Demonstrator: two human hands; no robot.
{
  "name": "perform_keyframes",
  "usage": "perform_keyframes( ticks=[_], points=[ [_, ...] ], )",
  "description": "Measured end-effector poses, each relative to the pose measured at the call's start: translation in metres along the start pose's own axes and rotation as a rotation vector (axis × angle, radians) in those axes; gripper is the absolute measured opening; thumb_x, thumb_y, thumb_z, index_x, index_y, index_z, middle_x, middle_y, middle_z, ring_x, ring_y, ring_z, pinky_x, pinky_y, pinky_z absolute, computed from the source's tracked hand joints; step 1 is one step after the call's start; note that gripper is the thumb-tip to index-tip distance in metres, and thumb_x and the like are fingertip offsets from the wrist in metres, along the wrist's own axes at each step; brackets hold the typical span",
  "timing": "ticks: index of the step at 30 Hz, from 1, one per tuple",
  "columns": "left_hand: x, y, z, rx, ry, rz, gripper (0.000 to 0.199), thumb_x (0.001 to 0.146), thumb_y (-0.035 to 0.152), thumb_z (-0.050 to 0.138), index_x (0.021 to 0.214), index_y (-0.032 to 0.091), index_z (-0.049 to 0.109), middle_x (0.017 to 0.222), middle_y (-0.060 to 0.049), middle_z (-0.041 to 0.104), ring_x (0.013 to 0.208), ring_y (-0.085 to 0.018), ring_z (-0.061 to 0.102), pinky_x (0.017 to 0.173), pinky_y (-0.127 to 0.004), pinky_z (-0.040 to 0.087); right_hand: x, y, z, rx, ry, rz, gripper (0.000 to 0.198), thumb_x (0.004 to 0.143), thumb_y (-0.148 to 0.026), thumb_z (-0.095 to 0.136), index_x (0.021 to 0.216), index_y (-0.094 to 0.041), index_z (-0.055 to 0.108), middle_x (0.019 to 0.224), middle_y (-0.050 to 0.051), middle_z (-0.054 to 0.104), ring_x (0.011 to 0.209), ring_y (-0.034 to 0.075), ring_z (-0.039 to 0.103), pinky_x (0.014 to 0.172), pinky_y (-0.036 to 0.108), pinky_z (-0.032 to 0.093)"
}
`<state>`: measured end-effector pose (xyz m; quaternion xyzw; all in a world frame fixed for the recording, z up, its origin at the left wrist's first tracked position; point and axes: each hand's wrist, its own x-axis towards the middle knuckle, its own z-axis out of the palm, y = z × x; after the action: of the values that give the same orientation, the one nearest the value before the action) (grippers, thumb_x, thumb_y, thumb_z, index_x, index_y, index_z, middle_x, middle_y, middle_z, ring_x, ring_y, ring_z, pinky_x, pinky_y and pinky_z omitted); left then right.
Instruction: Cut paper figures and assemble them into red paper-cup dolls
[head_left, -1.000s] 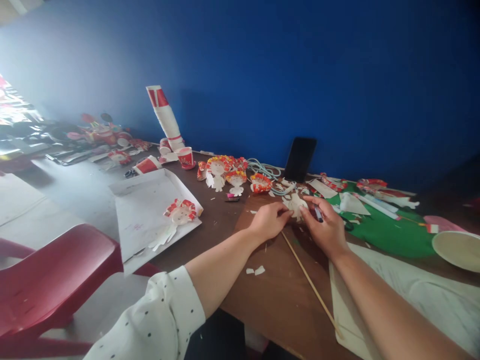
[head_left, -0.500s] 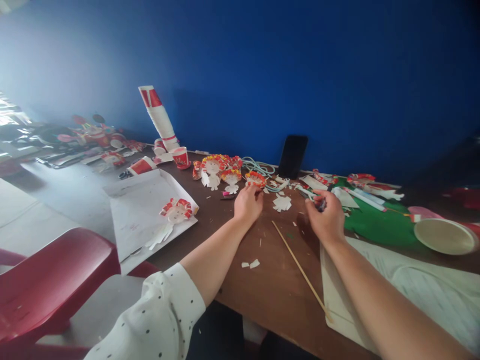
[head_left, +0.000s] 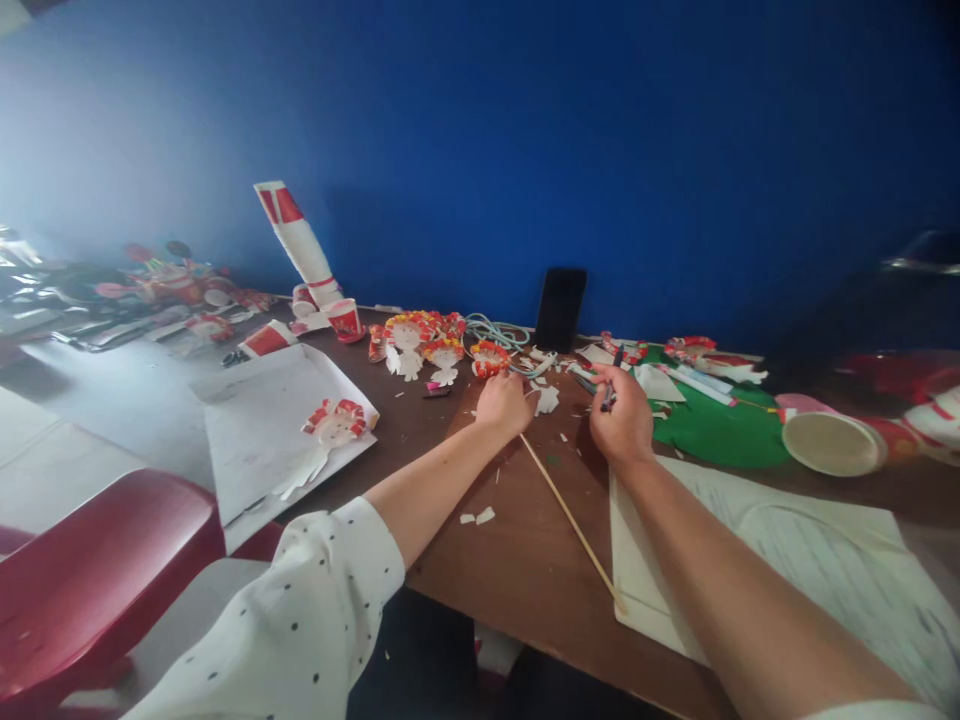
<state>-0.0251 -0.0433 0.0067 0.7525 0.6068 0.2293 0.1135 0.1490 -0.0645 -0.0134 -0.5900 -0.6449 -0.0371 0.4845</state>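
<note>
We've got our right hand [head_left: 622, 415] closed around a dark pen [head_left: 608, 395]. Our left hand [head_left: 505, 405] is right by the red-orange ring [head_left: 490, 358], but we can't tell how open it is or if it's gripping anything. The white paper cutout [head_left: 548, 400] is lying on the brown table [head_left: 517, 570] between them.

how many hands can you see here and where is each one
2: the left hand, close to a red-and-orange craft piece, and the right hand, holding a dark pen. No others show.
</note>
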Motion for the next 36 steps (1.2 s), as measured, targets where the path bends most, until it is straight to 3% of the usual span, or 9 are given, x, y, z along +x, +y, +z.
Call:
perform_keyframes(
  ticks=[4, 10, 14, 18, 22, 25, 29, 33, 36],
  points=[
    [0.002, 0.009, 0.012, 0.075, -0.015, -0.058, 0.045, 0.077, 0.047, 0.058, 0.107, 0.013, 0.062, 0.112, -0.017, 0.060, 0.107, -0.030, 0.056, 0.091, -0.037, 0.043, -0.003, -0.002, -0.005, -0.207, -0.197, 0.033, 0.045, 0.074, -0.008, 0.046, 0.113, -0.023, 0.061, 0.100, 0.005, 0.066, 0.096, 0.023, 0.058, 0.083, 0.034, 0.043],
    [0.003, -0.002, 0.015, -0.116, 0.005, -0.040, 0.019, 0.077, 0.029, 0.059, 0.091, 0.019, 0.067, 0.100, -0.007, 0.065, 0.092, -0.020, 0.060, 0.084, -0.029, 0.045, -0.006, -0.016, -0.008, -0.445, -0.406, 0.025, 0.044, 0.075, -0.018, 0.052, 0.117, -0.030, 0.061, 0.101, 0.007, 0.064, 0.096, 0.027, 0.057, 0.080, 0.037, 0.041],
    [0.005, -0.005, 0.011, -0.255, 0.030, -0.094, 0.014, 0.075, 0.027, 0.058, 0.082, 0.019, 0.067, 0.096, -0.005, 0.065, 0.087, -0.017, 0.060, 0.080, -0.027, 0.044, -0.005, -0.019, -0.006, -0.487, -0.418, -0.002, 0.047, 0.082, -0.019, 0.045, 0.127, -0.031, 0.055, 0.103, 0.008, 0.064, 0.095, 0.028, 0.058, 0.080, 0.039, 0.040],
    [0.006, -0.006, 0.010, -0.338, 0.084, -0.145, 0.014, 0.076, 0.027, 0.057, 0.082, 0.018, 0.065, 0.093, -0.005, 0.066, 0.087, -0.017, 0.059, 0.081, -0.027, 0.044, 0.000, -0.011, -0.013, -0.441, -0.286, -0.013, 0.050, 0.084, -0.016, 0.041, 0.132, -0.026, 0.051, 0.102, 0.009, 0.064, 0.095, 0.025, 0.057, 0.081, 0.035, 0.041],
    [0.008, -0.008, 0.011, -0.405, 0.084, -0.193, 0.014, 0.078, 0.028, 0.055, 0.085, 0.019, 0.064, 0.093, -0.005, 0.067, 0.087, -0.018, 0.060, 0.081, -0.028, 0.043, 0.013, 0.014, -0.029, -0.377, -0.078, 0.178, 0.041, 0.085, -0.023, 0.042, 0.121, -0.019, 0.060, 0.104, 0.010, 0.065, 0.095, 0.024, 0.057, 0.083, 0.034, 0.043],
    [0.009, -0.008, 0.011, -0.417, 0.075, -0.192, 0.012, 0.078, 0.028, 0.056, 0.084, 0.020, 0.063, 0.094, -0.005, 0.067, 0.088, -0.018, 0.060, 0.080, -0.028, 0.044, 0.025, 0.035, -0.040, -0.376, -0.043, 0.425, 0.040, 0.084, -0.031, 0.042, 0.119, -0.022, 0.061, 0.104, 0.008, 0.067, 0.088, 0.023, 0.060, 0.078, 0.034, 0.045],
    [0.009, -0.009, 0.011, -0.448, 0.059, -0.214, 0.014, 0.080, 0.029, 0.054, 0.087, 0.021, 0.062, 0.091, -0.005, 0.069, 0.086, -0.019, 0.061, 0.079, -0.029, 0.044, 0.040, 0.051, -0.042, -0.420, -0.122, 0.605, 0.042, 0.083, -0.047, 0.045, 0.114, -0.025, 0.064, 0.105, 0.008, 0.068, 0.093, 0.026, 0.061, 0.078, 0.035, 0.045],
    [0.011, -0.010, 0.014, -0.485, 0.067, -0.197, 0.016, 0.082, 0.028, 0.052, 0.093, 0.021, 0.061, 0.091, -0.005, 0.069, 0.087, -0.018, 0.062, 0.080, -0.029, 0.044, 0.052, 0.057, -0.034, -0.499, -0.314, 0.634, 0.055, 0.077, -0.059, 0.050, 0.114, -0.021, 0.064, 0.111, 0.012, 0.067, 0.100, 0.028, 0.061, 0.079, 0.035, 0.046],
    [0.011, -0.011, 0.015, -0.491, 0.061, -0.167, 0.015, 0.082, 0.029, 0.052, 0.092, 0.022, 0.061, 0.091, -0.004, 0.069, 0.086, -0.018, 0.062, 0.080, -0.029, 0.045, 0.058, 0.062, -0.028, -0.550, -0.446, 0.664, 0.049, 0.070, -0.056, 0.058, 0.104, -0.023, 0.069, 0.104, 0.010, 0.069, 0.094, 0.028, 0.063, 0.073, 0.034, 0.046]
  ],
)
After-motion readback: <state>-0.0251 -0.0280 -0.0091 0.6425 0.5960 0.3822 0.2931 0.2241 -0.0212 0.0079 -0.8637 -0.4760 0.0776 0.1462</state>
